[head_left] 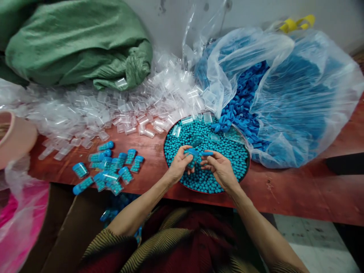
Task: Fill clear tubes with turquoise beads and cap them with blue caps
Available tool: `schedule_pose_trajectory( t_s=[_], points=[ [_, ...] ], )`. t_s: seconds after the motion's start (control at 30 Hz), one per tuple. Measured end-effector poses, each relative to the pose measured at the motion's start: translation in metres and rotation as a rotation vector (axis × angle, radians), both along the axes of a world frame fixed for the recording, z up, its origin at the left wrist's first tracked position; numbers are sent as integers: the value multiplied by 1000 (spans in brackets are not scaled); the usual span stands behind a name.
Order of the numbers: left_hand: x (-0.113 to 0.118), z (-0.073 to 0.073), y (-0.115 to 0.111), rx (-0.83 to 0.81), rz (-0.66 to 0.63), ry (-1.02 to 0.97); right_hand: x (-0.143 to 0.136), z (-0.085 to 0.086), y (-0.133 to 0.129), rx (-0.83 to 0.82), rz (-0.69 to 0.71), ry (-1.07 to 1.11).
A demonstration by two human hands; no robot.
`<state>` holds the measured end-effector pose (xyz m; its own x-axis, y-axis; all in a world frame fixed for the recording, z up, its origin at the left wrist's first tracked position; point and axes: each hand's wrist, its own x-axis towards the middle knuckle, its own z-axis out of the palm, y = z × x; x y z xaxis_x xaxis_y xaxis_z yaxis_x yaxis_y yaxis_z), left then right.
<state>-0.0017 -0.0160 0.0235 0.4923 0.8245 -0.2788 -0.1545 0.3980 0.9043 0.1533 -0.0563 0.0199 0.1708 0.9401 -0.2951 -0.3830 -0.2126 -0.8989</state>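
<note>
Both hands are over a round container [249, 163] full of small teal balls [176, 146]. My left hand [181, 165] is closed round a small clear tube [192, 162] with teal inside it. Just to the right, my right hand [218, 167] pinches a blue cap [207, 153] close to the tube's top; a small gap seems to part them. Some clear tubes [176, 131] lie on the balls near the back rim. Left of the container, several filled tubes with blue caps [125, 175] lie in a loose group on the red table.
Empty clear tubes [96, 110] are heaped along the back of the red table [284, 193]. A green cloth sack [76, 41] stands behind them. At the back right, a plastic bag [304, 98] spills blue caps [247, 102]. A pink tub [19, 140] is at the left edge.
</note>
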Motion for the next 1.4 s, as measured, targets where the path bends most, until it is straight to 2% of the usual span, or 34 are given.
schedule_pose_trajectory(
  t_s=[0.1,0.2,0.3,0.4,0.53,0.7,0.83,0.93,1.03,1.13,1.2,1.27,1.4],
  points=[
    [3,0,-4,114,-65,104,0,1,2,85,-21,-244],
    [2,3,-9,212,-104,165,5,5,-1,212,160,-654],
    [2,7,-12,263,-86,170,3,8,-11,341,327,-986],
    [4,11,-13,286,-75,178,-6,6,-17,417,340,-1203],
    [9,14,-14,314,-40,144,-16,2,-18,466,208,-1291],
    [13,14,-18,168,-49,69,-18,-5,-17,521,95,-1261],
    [15,12,-20,146,0,98,-21,-13,-19,516,65,-1266],
    [15,9,-18,196,-23,172,-28,-19,-21,465,27,-1287],
    [10,6,-15,291,-53,297,-34,-16,-21,386,118,-1315],
    [-8,8,-11,363,-38,380,-32,-6,-20,387,358,-1315],
    [-32,11,-7,415,3,440,-24,-1,-17,403,463,-1294],
    [-64,15,-1,473,77,589,-10,0,-14,405,476,-1286],
    [-124,17,9,647,296,1080,24,-8,2,351,343,-1386]
  ],
)
